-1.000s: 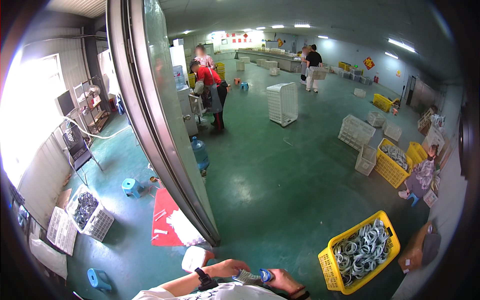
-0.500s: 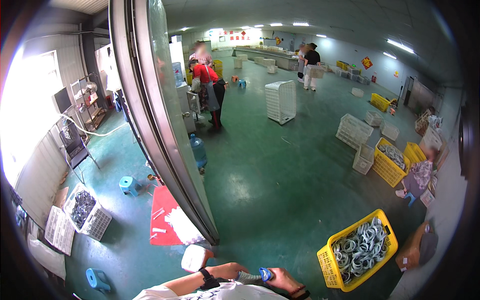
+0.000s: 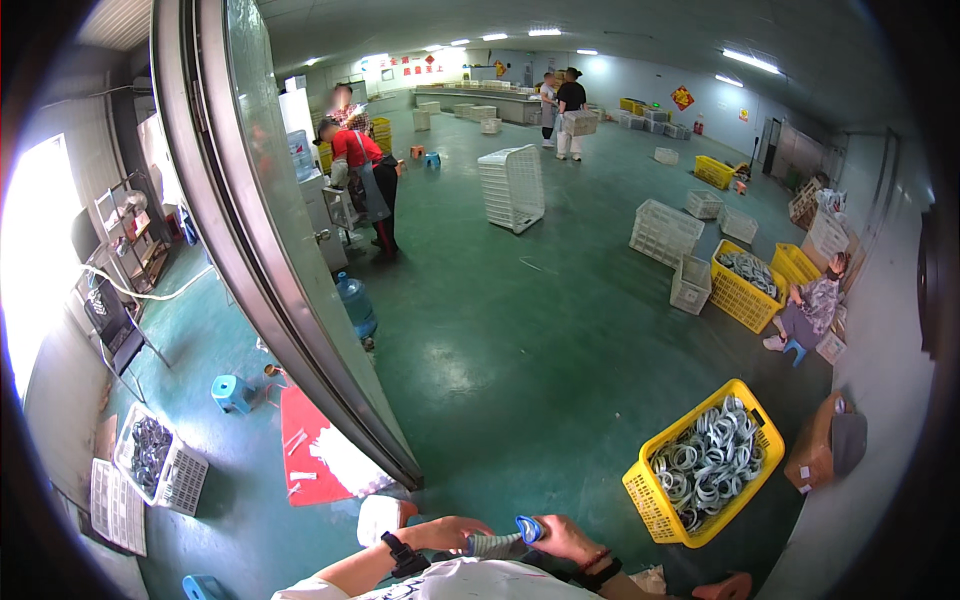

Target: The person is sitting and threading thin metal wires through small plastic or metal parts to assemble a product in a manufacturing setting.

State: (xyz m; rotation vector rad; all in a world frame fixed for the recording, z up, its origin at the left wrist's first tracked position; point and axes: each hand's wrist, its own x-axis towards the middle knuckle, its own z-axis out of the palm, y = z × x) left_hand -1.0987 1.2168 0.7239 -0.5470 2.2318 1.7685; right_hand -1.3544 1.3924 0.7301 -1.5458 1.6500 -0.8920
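Both hands point(image 3: 505, 535) half-hidden, gripping blue-capped bottle point(image 3: 500, 541)

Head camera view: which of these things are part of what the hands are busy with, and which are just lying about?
In hand:
- grey ring part with blue end, held between left hand and right hand
- yellow basket of rings nearby

Lying about:
- white crates
- water jug
- blue stool

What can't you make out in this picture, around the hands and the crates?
- Head view: grey-and-blue thing held between the left hand and right hand; too small and finger-covered to identify.
- Both forearms: cut off by the lower edge.
- Yellow crate: grey rings inside, too small to tell their kind.
- Far workers: blurred.
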